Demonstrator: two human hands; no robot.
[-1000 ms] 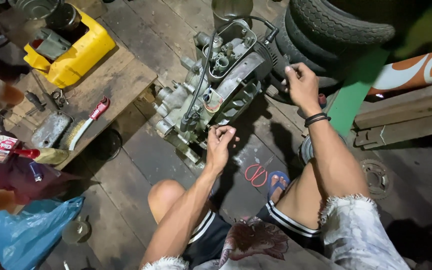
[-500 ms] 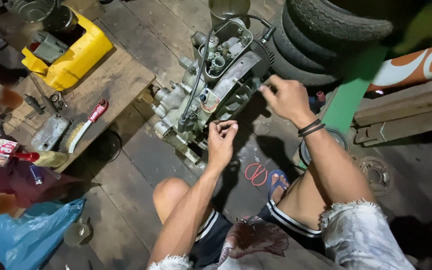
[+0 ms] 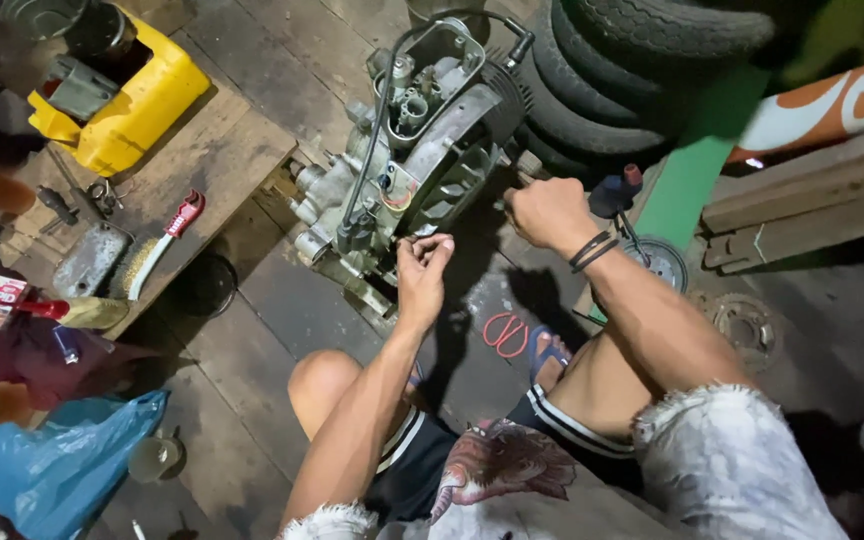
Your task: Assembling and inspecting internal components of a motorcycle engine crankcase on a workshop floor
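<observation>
- A grey metal engine (image 3: 407,175) lies on its side on the dark wooden floor (image 3: 252,330), just in front of the person's knees; every place below is told from this engine.
- The left hand (image 3: 422,275) is at the engine's near lower edge, fingers curled together with the tips pinched; it touches the casing there, though what the grip pinches is too small to tell.
- The right hand (image 3: 547,212) sits just off the engine's right side, clenched into a loose fist against that end of the casing; whether it holds anything inside the grip cannot be told. Dark bands ring its wrist.
- A black cable (image 3: 382,110) loops over the engine's top.
- Stacked black tyres (image 3: 632,70) stand behind the engine, to its right.
- Left of the engine, a low wooden surface (image 3: 222,160) carries a yellow container (image 3: 132,105) and a brush with a red handle (image 3: 162,245).
- Further left and nearer the person lies a blue plastic bag (image 3: 52,470).
- A red loop of cord (image 3: 502,335) lies on the floor below the engine, between the person's legs.
</observation>
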